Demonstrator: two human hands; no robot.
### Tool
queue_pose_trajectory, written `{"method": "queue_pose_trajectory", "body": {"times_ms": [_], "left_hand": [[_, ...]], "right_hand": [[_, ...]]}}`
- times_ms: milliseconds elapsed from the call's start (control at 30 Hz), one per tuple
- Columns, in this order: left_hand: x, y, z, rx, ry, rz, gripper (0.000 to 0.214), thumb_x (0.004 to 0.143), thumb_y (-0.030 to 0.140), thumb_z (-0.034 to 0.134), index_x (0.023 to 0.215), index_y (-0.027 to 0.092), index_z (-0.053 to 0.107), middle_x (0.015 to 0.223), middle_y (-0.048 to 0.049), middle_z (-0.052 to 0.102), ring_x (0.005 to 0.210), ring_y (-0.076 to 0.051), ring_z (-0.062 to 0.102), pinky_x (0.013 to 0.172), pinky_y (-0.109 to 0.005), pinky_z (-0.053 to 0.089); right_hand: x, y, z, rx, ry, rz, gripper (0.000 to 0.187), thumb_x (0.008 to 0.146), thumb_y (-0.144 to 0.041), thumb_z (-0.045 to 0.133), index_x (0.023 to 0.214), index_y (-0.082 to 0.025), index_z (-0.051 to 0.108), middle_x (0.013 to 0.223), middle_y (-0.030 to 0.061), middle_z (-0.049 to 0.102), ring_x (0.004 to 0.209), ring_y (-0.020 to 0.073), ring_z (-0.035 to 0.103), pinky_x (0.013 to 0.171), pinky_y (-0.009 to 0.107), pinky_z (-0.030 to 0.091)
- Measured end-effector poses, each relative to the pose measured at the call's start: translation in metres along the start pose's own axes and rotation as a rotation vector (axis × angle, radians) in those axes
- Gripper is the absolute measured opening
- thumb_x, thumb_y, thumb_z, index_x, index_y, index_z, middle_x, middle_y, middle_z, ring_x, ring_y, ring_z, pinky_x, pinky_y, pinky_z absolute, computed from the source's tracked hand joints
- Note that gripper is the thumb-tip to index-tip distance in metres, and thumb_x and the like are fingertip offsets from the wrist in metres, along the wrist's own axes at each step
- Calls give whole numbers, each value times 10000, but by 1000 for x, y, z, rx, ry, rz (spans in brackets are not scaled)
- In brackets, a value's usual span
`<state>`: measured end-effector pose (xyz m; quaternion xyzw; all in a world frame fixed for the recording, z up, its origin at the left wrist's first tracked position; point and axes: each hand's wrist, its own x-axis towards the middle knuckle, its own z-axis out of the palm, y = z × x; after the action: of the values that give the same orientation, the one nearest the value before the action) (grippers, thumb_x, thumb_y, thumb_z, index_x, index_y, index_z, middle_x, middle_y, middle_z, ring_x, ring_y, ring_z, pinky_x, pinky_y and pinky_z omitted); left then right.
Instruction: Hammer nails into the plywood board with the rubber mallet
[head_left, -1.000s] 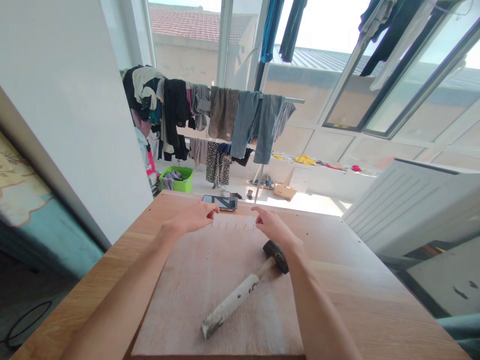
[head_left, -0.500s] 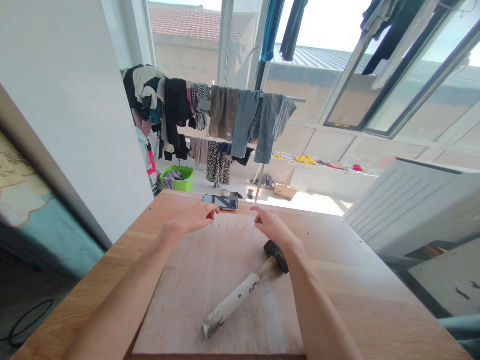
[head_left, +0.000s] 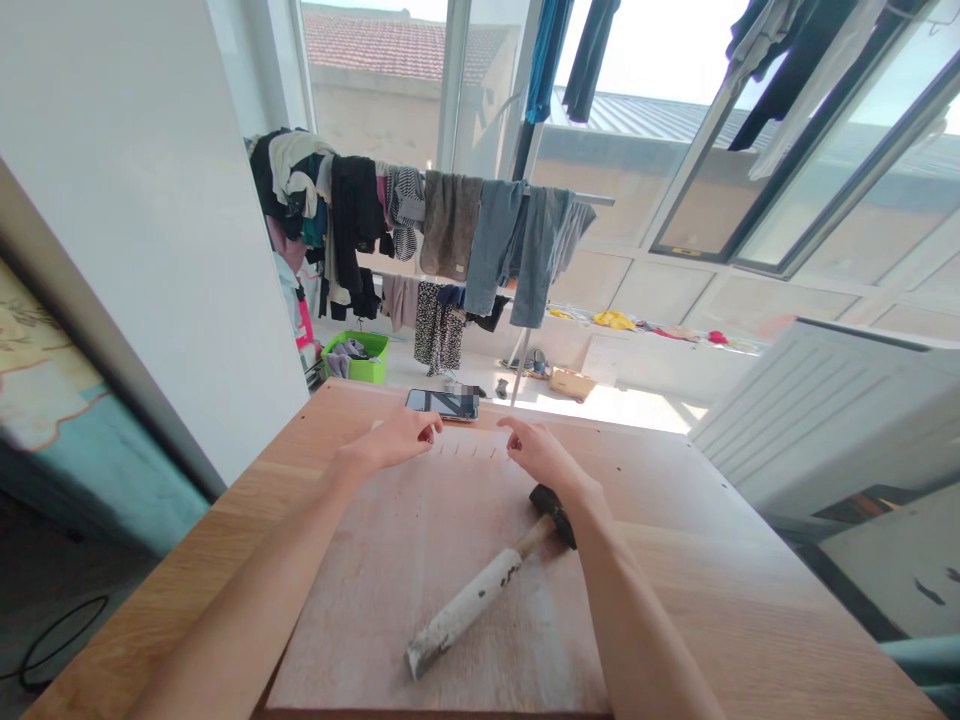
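A row of several thin nails (head_left: 474, 450) stands upright near the far edge of a pale wooden board (head_left: 375, 600). At the left end of the row is my left hand (head_left: 409, 437), fingers curled and thumb low beside the nails. My right hand (head_left: 536, 450) sits at the right end, its index finger bent toward the row and the other fingers folded in. Whatever either hand's fingertips hold is too small to make out. On the board lies a hammer (head_left: 469, 608) with a worn white handle; my right forearm partly covers its dark head.
A phone (head_left: 442, 403) lies just beyond the board on the wooden table (head_left: 720, 600). Past the table are a clothes rack with hanging laundry (head_left: 450, 225), a green basket (head_left: 367, 368) and windows. A white panel (head_left: 150, 220) rises at the left.
Both hands stay at the two ends of the nail row, with only small finger shifts. The hammer, board and phone keep their places.
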<state>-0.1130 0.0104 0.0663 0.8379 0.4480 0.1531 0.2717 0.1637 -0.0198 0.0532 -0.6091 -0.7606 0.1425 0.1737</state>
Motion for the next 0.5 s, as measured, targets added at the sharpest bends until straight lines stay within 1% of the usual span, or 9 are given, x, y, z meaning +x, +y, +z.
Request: {"method": "queue_pose_trajectory", "body": {"times_ms": [67, 233, 367, 500], "left_hand": [[1, 2, 0, -35, 19, 17, 256, 776, 198, 553, 1004, 187, 671, 858, -43, 725, 810, -205, 695, 740, -274, 521], [4, 5, 3, -73, 128, 69, 232, 803, 231, 574, 1007, 191, 676, 858, -38, 738, 817, -200, 699, 788, -281, 532], [9, -1, 13, -59, 101, 91, 196, 797, 202, 579, 964, 189, 679, 815, -29, 733, 777, -193, 699, 747, -270, 535], [13, -7, 24, -72, 101, 103, 174, 787, 167, 594, 941, 172, 675, 821, -44, 735, 776, -192, 707, 748, -265, 530]], "right_hand": [[0, -3, -2, 0, 4, -4, 565, 761, 2, 531, 1255, -247, 646, 850, 9, 726, 828, 181, 655, 808, 269, 465], [-2, -13, -3, 9, 18, -27, 533, 800, -39, 540, 1285, -247, 618, 865, 16, 736, 840, 184, 652, 771, 261, 458], [-2, -23, 5, 14, 7, -60, 518, 802, -32, 546, 1277, -223, 625, 858, 24, 736, 849, 188, 652, 742, 253, 444], [-1, -27, 12, 26, 18, -87, 455, 809, -25, 550, 1215, -192, 669, 872, 49, 733, 836, 188, 650, 742, 258, 440]]}}
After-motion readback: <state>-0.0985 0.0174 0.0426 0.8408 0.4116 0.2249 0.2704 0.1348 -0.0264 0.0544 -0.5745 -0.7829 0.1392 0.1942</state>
